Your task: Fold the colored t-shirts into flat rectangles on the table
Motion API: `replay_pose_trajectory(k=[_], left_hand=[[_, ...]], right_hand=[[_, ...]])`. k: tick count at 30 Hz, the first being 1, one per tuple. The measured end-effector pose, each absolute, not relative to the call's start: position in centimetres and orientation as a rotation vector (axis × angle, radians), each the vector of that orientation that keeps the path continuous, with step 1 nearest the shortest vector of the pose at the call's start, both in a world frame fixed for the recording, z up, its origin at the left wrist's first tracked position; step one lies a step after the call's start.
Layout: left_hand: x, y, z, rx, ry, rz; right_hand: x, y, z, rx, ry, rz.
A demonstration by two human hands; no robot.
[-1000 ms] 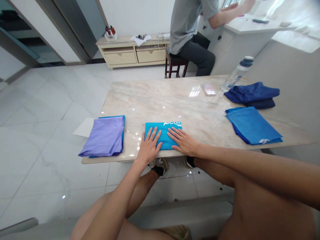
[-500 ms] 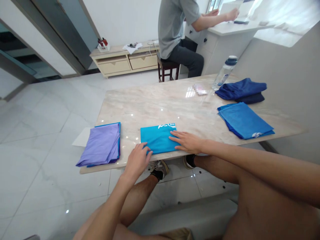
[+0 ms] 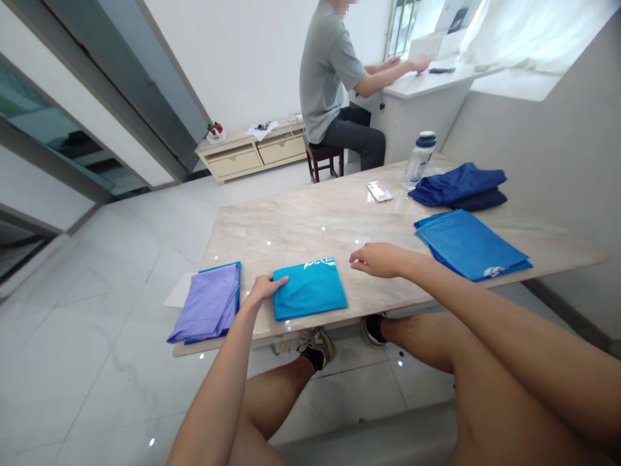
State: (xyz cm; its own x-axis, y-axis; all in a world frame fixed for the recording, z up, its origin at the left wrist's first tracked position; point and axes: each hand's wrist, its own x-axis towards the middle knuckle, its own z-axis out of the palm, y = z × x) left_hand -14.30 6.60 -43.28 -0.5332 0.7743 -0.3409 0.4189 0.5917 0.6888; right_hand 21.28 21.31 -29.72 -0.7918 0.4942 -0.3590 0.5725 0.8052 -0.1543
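A folded turquoise-blue cloth (image 3: 310,289) with white lettering along its far edge lies flat near the table's front edge. My left hand (image 3: 264,288) is at its left side, thumb on top and fingers at the edge, partly hidden, pinching it. Just right of the cloth, my right hand (image 3: 376,259) hovers above the table with fingers loosely bent and apart, holding nothing. To the left lies a stack of folded cloths with a lilac one (image 3: 208,301) on top. At the right are a folded blue cloth stack (image 3: 478,246) and a dark blue cloth (image 3: 458,184).
The marble-look table (image 3: 291,223) also carries a phone (image 3: 379,191) and a clear water bottle (image 3: 420,162). Beyond it a person (image 3: 330,84) sits on a stool at a white desk (image 3: 427,103). A low cabinet (image 3: 255,152) stands against the wall.
My right hand has lifted off the cloth and moved right. My left hand has shifted from the near left corner to the left edge. The camera view has tilted slightly.
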Motion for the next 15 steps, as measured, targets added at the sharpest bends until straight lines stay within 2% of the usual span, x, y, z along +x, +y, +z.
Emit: replay_pose_trajectory(k=[7,15], left_hand=[[-9.4,4.8,-38.4,0.942,1.995,0.857],[-7.0,2.8,-31.4,0.888,2.151,1.204]], right_hand=[[23.2,18.4,-24.9,0.934,2.981,-0.478],[23.6,16.8,-26.6,0.808,2.939,-0.634]])
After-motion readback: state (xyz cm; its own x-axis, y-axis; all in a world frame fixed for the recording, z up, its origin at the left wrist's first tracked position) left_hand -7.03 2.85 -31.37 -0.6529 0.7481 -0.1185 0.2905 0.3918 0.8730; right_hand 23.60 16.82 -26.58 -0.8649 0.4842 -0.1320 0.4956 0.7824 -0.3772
